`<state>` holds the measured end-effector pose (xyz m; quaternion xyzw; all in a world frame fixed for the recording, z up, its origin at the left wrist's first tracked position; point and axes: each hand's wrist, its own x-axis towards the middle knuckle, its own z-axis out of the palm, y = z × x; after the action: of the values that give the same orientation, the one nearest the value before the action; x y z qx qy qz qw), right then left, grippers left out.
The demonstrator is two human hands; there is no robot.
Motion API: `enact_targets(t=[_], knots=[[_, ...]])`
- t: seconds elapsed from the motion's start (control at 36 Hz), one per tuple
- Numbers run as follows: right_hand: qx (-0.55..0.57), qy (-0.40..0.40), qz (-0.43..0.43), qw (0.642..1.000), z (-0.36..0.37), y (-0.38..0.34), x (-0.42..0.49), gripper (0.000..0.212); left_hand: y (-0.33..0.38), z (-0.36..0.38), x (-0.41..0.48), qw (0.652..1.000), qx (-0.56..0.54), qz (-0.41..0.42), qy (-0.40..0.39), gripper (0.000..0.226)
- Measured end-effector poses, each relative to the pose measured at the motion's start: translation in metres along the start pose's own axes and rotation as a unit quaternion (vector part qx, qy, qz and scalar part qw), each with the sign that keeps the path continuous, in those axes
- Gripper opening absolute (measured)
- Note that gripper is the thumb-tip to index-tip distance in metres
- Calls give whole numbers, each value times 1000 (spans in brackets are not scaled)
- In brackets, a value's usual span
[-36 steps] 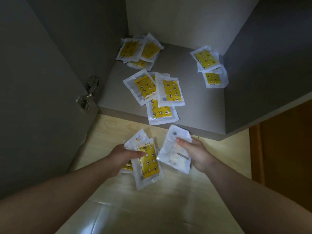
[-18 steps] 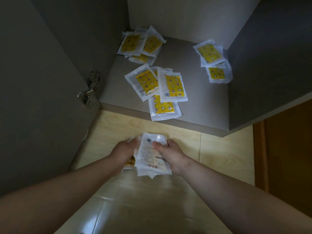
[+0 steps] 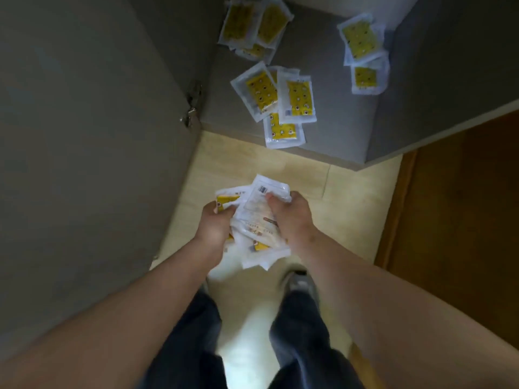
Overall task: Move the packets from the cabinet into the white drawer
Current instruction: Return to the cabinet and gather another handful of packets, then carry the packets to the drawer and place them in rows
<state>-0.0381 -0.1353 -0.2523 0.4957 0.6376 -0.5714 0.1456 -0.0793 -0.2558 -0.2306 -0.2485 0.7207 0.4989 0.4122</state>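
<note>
The two handfuls are now one: left hand (image 3: pixel 215 223) and right hand (image 3: pixel 290 219) both clutch a single bundle of packets (image 3: pixel 254 210), backing away from the cabinet (image 3: pixel 337 122) (loose packets (image 3: pixel 296 98) lie inside), drawer nowhere in sight.

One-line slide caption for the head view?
Left hand and right hand grip a packet bundle; other packets lie on the cabinet shelf.

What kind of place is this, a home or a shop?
Probably a room in a home, though that is not certain: a low grey cabinet with its hinged door open, pale floor tiles, a brown wooden panel at the right, and packets lying loose inside it.
</note>
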Motion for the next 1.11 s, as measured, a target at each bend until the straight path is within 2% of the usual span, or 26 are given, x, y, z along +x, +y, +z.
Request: enact_targets(t=[0.11, 0.19, 0.22, 0.33, 0.39, 0.53, 0.61, 0.75, 0.86, 1.0, 1.11], knots=[[35, 2, 31, 999, -17, -36, -75, 24, 26, -16, -72, 998, -39, -23, 36, 15], [34, -4, 30, 999, -25, -68, -133, 29, 48, -33, -126, 992, -93, -58, 56, 37], [41, -8, 32, 999, -28, -80, -153, 30, 55, -38, -146, 991, -101, -62, 61, 38], [68, -47, 28, 996, -52, -133, -231, 16, 79, -58, -229, 980, -176, -42, 80, 23], [77, -85, 19, 993, -66, -162, -270, 19, 94, -66, -271, 967, -235, -36, 94, 28], [71, -149, -50, 985, -84, -213, -356, 11, 125, -89, -370, 928, -348, 21, 132, 35], [37, -192, -83, 977, -86, -236, -405, 9, 134, -109, -427, 899, -416, 44, 130, 21], [-8, -287, -87, 954, -76, -260, -484, 9, 127, -146, -516, 847, -503, 93, 148, 26], [-35, -380, -75, 922, -57, -263, -547, 11, 104, -176, -576, 804, -552, 124, 185, 24], [-117, -487, -85, 861, -27, -244, -626, 11, 54, -208, -642, 718, -646, 117, 234, 23], [-180, -550, -87, 811, 1, -209, -688, 22, -5, -231, -690, 644, -704, 127, 272, 28]])
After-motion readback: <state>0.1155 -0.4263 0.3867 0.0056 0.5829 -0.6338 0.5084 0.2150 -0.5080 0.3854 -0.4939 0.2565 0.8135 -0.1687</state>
